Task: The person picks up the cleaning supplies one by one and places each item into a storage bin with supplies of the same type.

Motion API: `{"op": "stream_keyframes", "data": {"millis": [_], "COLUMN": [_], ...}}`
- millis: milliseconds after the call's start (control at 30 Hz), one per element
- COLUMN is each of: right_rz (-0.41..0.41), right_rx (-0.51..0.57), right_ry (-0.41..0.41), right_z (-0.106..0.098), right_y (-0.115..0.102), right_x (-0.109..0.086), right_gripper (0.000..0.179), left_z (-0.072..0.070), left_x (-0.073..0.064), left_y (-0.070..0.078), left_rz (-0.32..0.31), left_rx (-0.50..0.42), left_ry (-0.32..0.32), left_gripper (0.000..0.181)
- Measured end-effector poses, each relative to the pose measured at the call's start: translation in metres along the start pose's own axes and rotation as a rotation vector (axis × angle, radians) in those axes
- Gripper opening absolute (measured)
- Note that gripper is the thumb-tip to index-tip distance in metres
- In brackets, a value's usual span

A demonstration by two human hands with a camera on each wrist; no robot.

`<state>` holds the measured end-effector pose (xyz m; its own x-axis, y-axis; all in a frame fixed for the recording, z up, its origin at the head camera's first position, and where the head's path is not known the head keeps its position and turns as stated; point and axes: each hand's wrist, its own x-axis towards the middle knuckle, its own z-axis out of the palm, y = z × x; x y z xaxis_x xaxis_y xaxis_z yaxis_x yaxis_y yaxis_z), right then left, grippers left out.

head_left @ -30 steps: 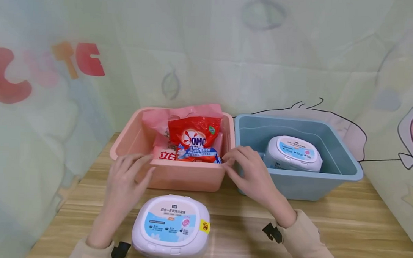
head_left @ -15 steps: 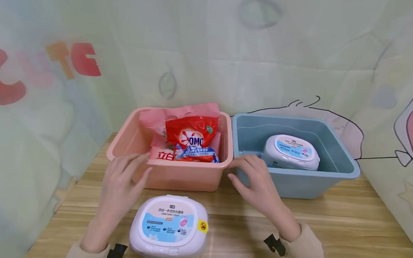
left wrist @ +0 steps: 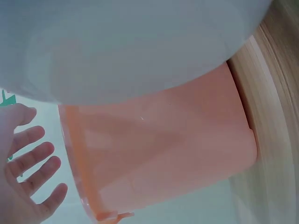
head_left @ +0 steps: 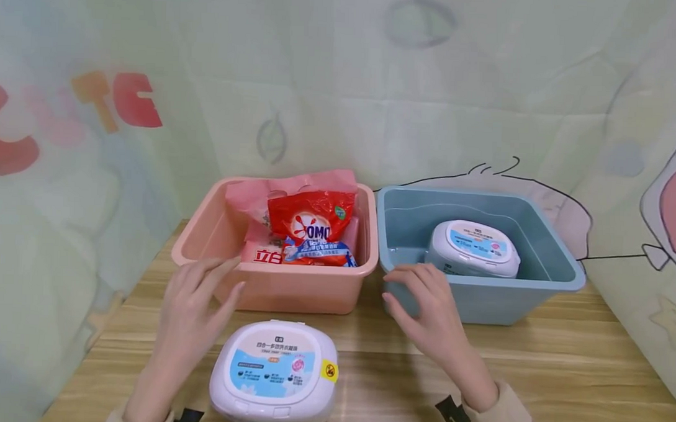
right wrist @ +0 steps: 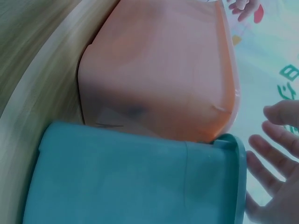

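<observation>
My left hand (head_left: 191,311) hovers by the front left of the pink bin (head_left: 296,290), fingers relaxed and holding nothing. Just in front of the blue bin's left corner, my right hand (head_left: 426,307) hangs with loosely bent, unoccupied fingers. Between my forearms a white oval-lidded box of laundry capsules (head_left: 276,370), with a yellow sticker on its side, sits on the table. Its pale side (left wrist: 131,46) fills the top of the left wrist view. In the right wrist view, the spread fingers (right wrist: 268,151) are beside the rim of the blue bin (right wrist: 140,177).
Inside the pink bin lie a red OMO detergent bag (head_left: 310,216) and pink packs (head_left: 261,250). A second white capsule box (head_left: 473,250) sits in the blue bin, right beside the pink one. A printed curtain (head_left: 320,80) hangs behind the wooden table (head_left: 567,368).
My right hand has drawn away from the pink bin's front right corner, moving right and slightly down toward the blue bin. The left hand stays nearly in place. The whole view has shifted slightly.
</observation>
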<state>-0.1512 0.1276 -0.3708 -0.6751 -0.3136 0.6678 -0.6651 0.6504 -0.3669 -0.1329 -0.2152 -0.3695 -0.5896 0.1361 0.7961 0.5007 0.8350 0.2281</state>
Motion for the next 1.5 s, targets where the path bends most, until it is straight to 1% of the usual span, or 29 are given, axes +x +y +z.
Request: {"op": "stream_keyframes", "data": {"millis": [67,100,133,200,233,333,400,467,567,633,800,867,1100,1200,1333,1500], "right_rz": [-0.012,-0.012,-0.012,-0.014,-0.015,-0.025,-0.031,-0.032,-0.021,-0.022,-0.037,-0.030,0.003,0.016,0.023,0.027], "right_rx": [-0.004,-0.008,-0.010,-0.012,-0.015,-0.017,-0.024,-0.029,-0.028,-0.019,-0.010,-0.011,-0.013,-0.024,-0.033,-0.036], "right_ry": [0.018,0.022,0.029,0.050,0.060,0.091,0.107,0.122,0.145,0.169,0.229,0.239,0.259,0.268,0.290,0.346], "right_z": [-0.001,-0.002,-0.003,-0.005,-0.006,-0.008,-0.009,-0.010,-0.012,-0.013,-0.015,-0.017,-0.023,-0.025,-0.029,-0.036], "right_y": [0.001,0.002,0.002,0.003,0.004,0.007,0.009,0.011,0.014,0.016,0.022,0.023,0.029,0.031,0.035,0.041], "right_x": [-0.002,-0.003,-0.004,-0.006,-0.007,-0.010,-0.011,-0.012,-0.015,-0.017,-0.020,-0.022,-0.025,-0.026,-0.027,-0.028], "right_gripper": [0.024,0.024,0.024,0.024,0.024,0.024,0.024,0.025,0.026,0.026,0.024,0.023,0.029,0.030,0.030,0.030], "left_z": [-0.001,-0.001,-0.001,-0.003,-0.004,-0.006,-0.007,-0.009,-0.010,-0.011,-0.012,-0.012,-0.013,-0.015,-0.019,-0.022], "left_x": [-0.001,-0.002,-0.002,-0.003,-0.003,-0.005,-0.006,-0.007,-0.009,-0.010,-0.013,-0.014,-0.017,-0.019,-0.024,-0.030], "left_y": [0.002,0.003,0.004,0.005,0.006,0.008,0.010,0.012,0.015,0.016,0.017,0.017,0.018,0.020,0.023,0.024], "left_rz": [0.003,0.002,0.003,-0.014,-0.022,-0.064,-0.109,-0.155,-0.194,-0.196,-0.163,-0.153,-0.115,-0.143,-0.195,-0.222], "left_rx": [0.000,0.000,-0.002,-0.018,-0.033,-0.085,-0.107,-0.107,-0.116,-0.132,-0.165,-0.171,-0.199,-0.180,-0.137,-0.124], "left_ry": [0.014,0.022,0.028,0.008,0.008,-0.009,-0.031,-0.058,-0.076,-0.075,-0.069,-0.067,-0.025,-0.051,-0.104,-0.142], "left_gripper": [0.052,0.054,0.054,0.053,0.050,0.035,0.038,0.047,0.050,0.051,0.053,0.052,0.050,0.052,0.055,0.054]}}
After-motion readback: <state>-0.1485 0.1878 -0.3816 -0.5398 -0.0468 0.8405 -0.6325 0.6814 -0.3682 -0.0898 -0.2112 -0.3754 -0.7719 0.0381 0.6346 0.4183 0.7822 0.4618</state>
